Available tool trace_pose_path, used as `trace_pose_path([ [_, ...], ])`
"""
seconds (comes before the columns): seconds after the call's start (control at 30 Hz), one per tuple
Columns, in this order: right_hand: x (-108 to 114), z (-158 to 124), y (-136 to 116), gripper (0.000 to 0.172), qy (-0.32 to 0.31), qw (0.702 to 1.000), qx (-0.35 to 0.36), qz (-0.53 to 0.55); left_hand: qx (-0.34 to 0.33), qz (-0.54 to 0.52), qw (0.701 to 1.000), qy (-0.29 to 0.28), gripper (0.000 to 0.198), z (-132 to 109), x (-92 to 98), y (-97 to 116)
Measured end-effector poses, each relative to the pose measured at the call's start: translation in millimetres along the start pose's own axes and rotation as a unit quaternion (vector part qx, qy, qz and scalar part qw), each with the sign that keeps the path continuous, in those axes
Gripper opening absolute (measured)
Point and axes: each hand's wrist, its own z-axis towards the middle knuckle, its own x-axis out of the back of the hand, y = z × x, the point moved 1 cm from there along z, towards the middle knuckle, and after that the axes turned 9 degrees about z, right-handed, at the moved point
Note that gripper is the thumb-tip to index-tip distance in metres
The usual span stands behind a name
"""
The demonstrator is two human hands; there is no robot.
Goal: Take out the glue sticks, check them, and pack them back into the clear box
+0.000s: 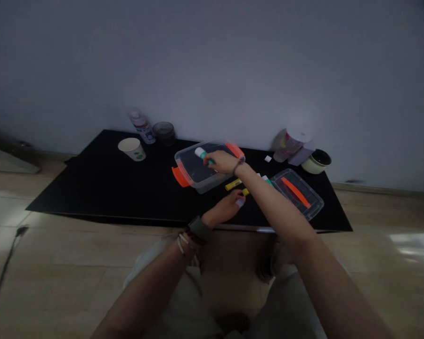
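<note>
My right hand (222, 161) is closed around a green and white marker (202, 154) and holds it over the open clear plastic box (189, 176) with orange clips. Nearer to me, my left hand (229, 203) pinches a small yellow marker (245, 191) on the black mat. A second yellow marker (233, 184) lies between the box and that hand. Another green and white marker (266, 179) peeks out behind my right forearm.
The box's clear lid (297, 193) with an orange handle lies to the right. A paper cup (132, 149), a spray bottle (141, 125) and a dark jar (164, 132) stand at the back left, a tub and a bowl (316, 161) at the back right. The black mat (102, 188) lies on a wooden floor by a wall.
</note>
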Motion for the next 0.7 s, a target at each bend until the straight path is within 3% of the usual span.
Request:
trace_pose_path([
  [0.1, 21, -58, 5, 0.045, 0.099, 0.994, 0.017, 0.032, 0.075, -0.117, 0.986, 0.092, 0.043, 6, 7.9, 3],
  [0.17, 18, -102, 8, 0.066, 0.135, 0.988, 0.004, 0.077, 0.092, -0.214, 0.968, 0.098, 0.048, 6, 9.4, 11],
  [0.23, 6, -138, 11, 0.075, 0.113, 0.985, -0.031, 0.123, 0.109, -0.278, 0.952, 0.075, 0.046, 3, 5.7, 20],
  [0.3, -8, -162, 15, 0.066, 0.078, 0.985, -0.053, 0.147, 0.135, -0.292, 0.946, 0.040, 0.041, -1, -2.7, 26],
  [0.4, -15, -179, 23, 0.041, 0.110, 0.978, -0.091, 0.153, 0.163, -0.235, 0.958, 0.000, 0.040, -7, -17.5, 27],
  [0.53, -12, -186, 40, 0.030, 0.167, 0.963, -0.157, 0.141, 0.108, -0.122, 0.985, -0.053, 0.053, -13, -31.8, 22],
  [0.7, -24, -188, 58, 0.038, 0.124, 0.946, -0.178, 0.240, 0.089, -0.094, 0.986, -0.105, 0.046, -27, -43.0, 19],
])
